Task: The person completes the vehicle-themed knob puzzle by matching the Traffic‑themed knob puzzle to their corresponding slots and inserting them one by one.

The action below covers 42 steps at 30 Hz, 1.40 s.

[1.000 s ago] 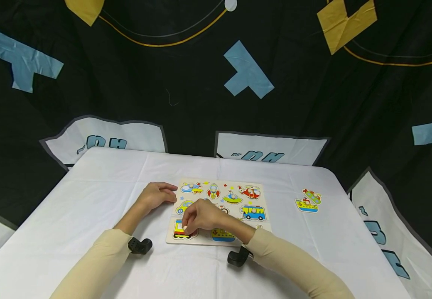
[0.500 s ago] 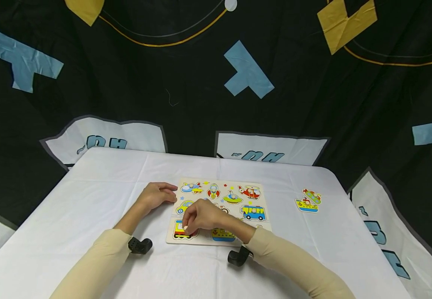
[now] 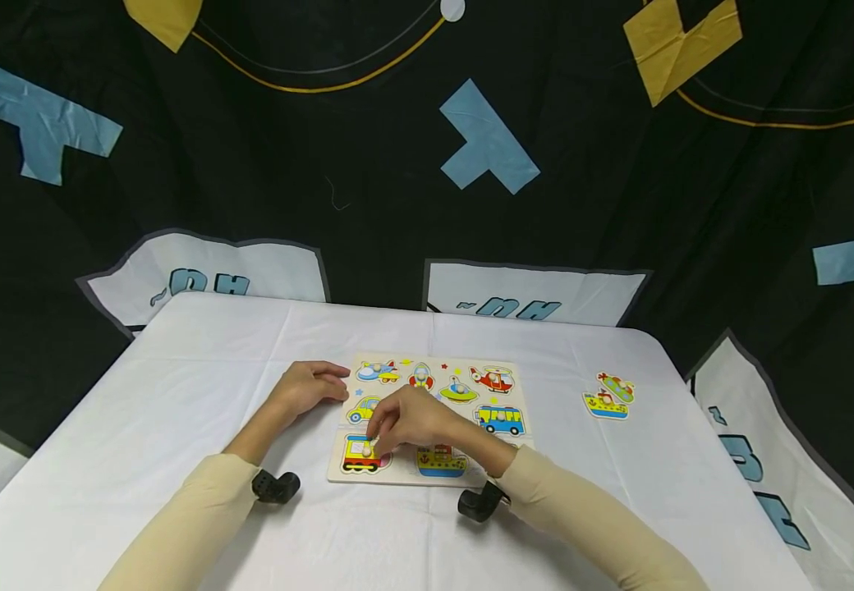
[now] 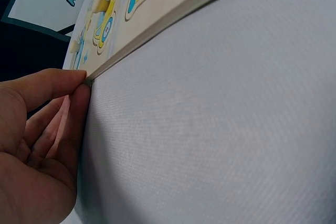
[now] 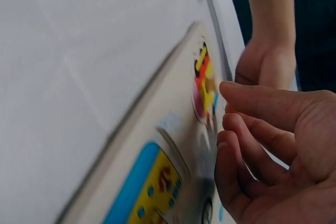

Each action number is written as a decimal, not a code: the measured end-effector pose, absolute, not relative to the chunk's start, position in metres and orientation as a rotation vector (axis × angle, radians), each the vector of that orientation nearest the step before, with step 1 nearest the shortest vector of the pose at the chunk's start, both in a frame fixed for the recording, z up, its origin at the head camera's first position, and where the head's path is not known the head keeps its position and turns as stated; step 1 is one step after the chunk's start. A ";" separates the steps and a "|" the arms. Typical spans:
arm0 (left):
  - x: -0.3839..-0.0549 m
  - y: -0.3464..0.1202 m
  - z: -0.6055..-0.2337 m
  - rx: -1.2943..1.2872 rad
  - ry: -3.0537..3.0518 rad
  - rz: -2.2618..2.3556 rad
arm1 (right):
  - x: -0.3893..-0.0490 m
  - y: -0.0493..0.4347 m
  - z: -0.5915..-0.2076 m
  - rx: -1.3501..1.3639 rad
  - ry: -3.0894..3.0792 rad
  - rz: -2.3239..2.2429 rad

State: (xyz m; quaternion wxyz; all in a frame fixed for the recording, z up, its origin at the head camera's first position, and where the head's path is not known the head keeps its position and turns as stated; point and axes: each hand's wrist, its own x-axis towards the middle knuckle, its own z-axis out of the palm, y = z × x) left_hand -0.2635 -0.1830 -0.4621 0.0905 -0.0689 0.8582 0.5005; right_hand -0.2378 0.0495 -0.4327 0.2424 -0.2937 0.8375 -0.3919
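Observation:
A wooden puzzle board (image 3: 401, 476) with colourful vehicles lies on the table. The left hand (image 3: 312, 384) is at its left edge; in the left wrist view, thumb and a finger (image 4: 79, 108) pinch the board's edge. Above the lower left of the board hovers the right hand (image 3: 415, 420), loosely bent and holding nothing. Its fingertips are just beside the knob of the red and yellow train piece (image 3: 356, 460), which sits in the board. In the right wrist view a small gap shows between thumb and train. A ship picture (image 3: 442, 464) lies under the right wrist, partly covered.
Two loose pieces, a yellow and blue boat (image 3: 606, 406) and a green one (image 3: 618, 388), lie touching or overlapping at the right of the white-covered table (image 3: 309, 542). The board also bears a bus (image 3: 499, 419) and a helicopter (image 3: 495, 379). A black curtain hangs behind.
The right hand has let go of the train's knob and moved slightly up and right. The left hand stays at the board's edge.

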 end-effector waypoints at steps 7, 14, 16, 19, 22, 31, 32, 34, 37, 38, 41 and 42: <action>-0.263 -0.183 -0.463 -0.214 2.527 1.519 | -0.246 0.068 -0.420 -0.721 2.350 -1.075; -0.265 -0.183 -0.464 -0.216 2.539 1.494 | -0.257 0.095 -0.410 -0.656 2.425 -1.110; -0.265 -0.184 -0.464 -0.206 2.547 1.488 | -0.261 0.103 -0.408 -0.623 2.452 -1.119; -0.266 -0.184 -0.464 -0.210 2.542 1.489 | -0.265 0.118 -0.405 -0.575 2.494 -1.137; -0.266 -0.183 -0.463 -0.213 2.529 1.497 | -0.269 0.134 -0.401 -0.530 2.535 -1.152; -0.263 -0.183 -0.462 -0.201 2.534 1.508 | -0.279 0.188 -0.398 -0.370 2.602 -1.229; -0.262 -0.183 -0.462 -0.200 2.536 1.507 | -0.279 0.195 -0.397 -0.351 2.601 -1.242; -0.262 -0.183 -0.462 -0.208 2.534 1.508 | -0.280 0.208 -0.398 -0.315 2.606 -1.257; -0.262 -0.183 -0.462 -0.224 2.536 1.500 | -0.281 0.228 -0.399 -0.251 2.635 -1.259; -0.262 -0.183 -0.461 -0.221 2.539 1.495 | -0.281 0.234 -0.399 -0.228 2.644 -1.258; -0.263 -0.183 -0.461 -0.222 2.543 1.487 | -0.279 0.252 -0.401 -0.152 2.670 -1.253; -0.263 -0.183 -0.461 -0.216 2.546 1.485 | -0.279 0.258 -0.401 -0.131 2.677 -1.252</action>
